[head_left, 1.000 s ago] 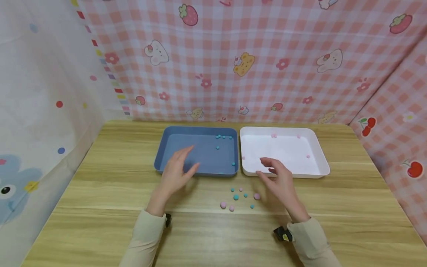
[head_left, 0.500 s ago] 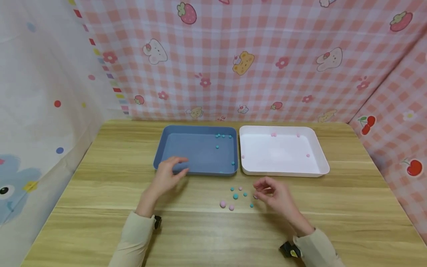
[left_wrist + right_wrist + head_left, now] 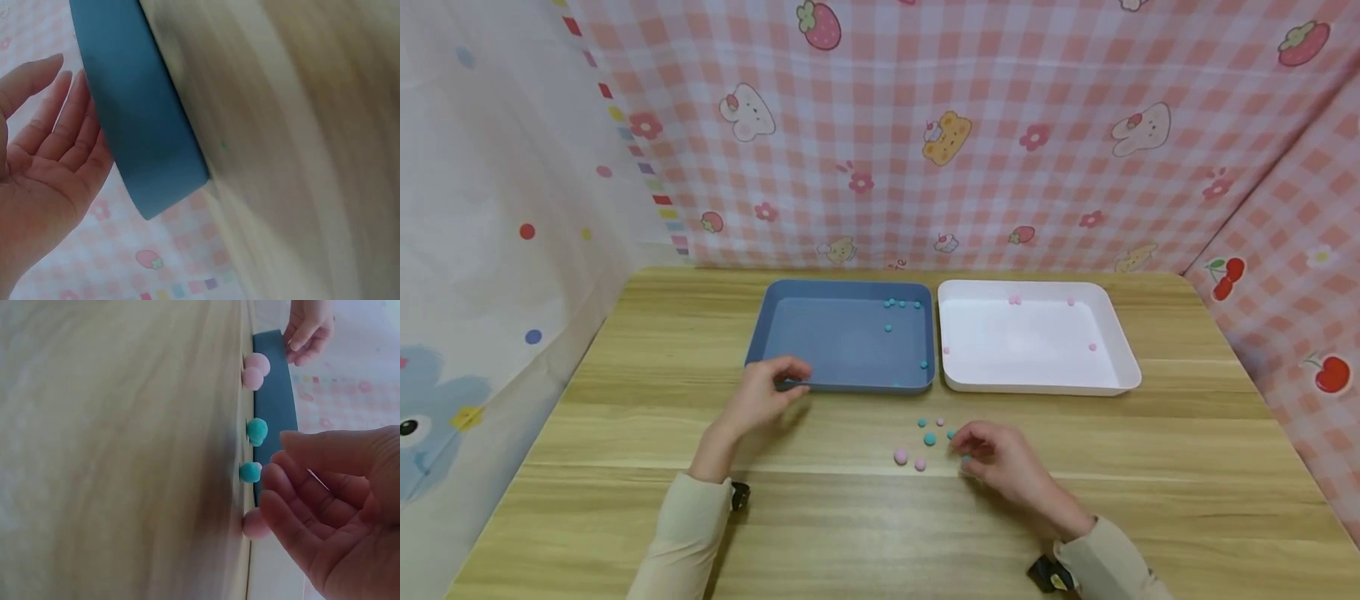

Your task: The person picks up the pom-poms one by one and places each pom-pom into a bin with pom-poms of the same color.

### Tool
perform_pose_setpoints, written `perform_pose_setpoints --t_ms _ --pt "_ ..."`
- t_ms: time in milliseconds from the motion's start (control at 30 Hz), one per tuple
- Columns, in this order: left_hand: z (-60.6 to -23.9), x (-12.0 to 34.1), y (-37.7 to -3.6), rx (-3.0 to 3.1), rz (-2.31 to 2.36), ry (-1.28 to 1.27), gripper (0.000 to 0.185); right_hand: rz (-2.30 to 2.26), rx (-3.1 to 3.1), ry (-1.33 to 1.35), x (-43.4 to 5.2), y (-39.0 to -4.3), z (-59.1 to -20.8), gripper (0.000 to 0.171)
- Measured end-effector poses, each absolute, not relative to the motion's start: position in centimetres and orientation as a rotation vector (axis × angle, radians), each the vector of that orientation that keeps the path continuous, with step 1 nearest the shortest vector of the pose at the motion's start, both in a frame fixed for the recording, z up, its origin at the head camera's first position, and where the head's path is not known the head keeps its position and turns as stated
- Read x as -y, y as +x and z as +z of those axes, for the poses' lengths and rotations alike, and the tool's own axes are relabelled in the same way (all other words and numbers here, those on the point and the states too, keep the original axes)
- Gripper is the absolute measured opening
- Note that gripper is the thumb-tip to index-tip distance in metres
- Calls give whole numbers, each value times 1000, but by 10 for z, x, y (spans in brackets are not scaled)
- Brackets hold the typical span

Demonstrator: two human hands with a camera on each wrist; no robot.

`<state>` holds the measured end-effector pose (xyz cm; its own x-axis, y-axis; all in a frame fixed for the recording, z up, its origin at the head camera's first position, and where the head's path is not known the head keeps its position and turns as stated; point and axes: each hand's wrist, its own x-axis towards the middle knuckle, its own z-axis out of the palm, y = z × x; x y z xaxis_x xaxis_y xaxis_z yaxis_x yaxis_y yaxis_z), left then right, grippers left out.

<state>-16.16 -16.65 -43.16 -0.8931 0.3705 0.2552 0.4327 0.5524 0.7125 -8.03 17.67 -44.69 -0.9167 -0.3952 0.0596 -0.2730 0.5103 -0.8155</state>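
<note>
Wooden tabletop (image 3: 625, 433) carries it all: a blue tray (image 3: 842, 337) holding small teal balls, a white tray (image 3: 1037, 342) beside it holding pink ones, colours kept apart. The left hand (image 3: 760, 400) hovers relaxed, fingers loose, gripping nothing, just by the blue tray's near rim. The right hand (image 3: 1000, 458) curls down over the loose pompoms (image 3: 925, 442), fingertips at a pink one; no firm pinch shows.

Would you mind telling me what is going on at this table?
A person is handling small pompoms. Their right hand reaches into the loose pink and teal pompoms on the wooden table, holding nothing visible. Their left hand rests open by the blue tray, which holds teal ones; the white tray holds pink.
</note>
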Motion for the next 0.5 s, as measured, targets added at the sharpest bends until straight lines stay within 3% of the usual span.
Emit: perform_pose_setpoints --t_ms 500 --pt "-432 177 -172 2801 -1424 -617 11 -1104 -2662 -814 -174 -84 -449 29"
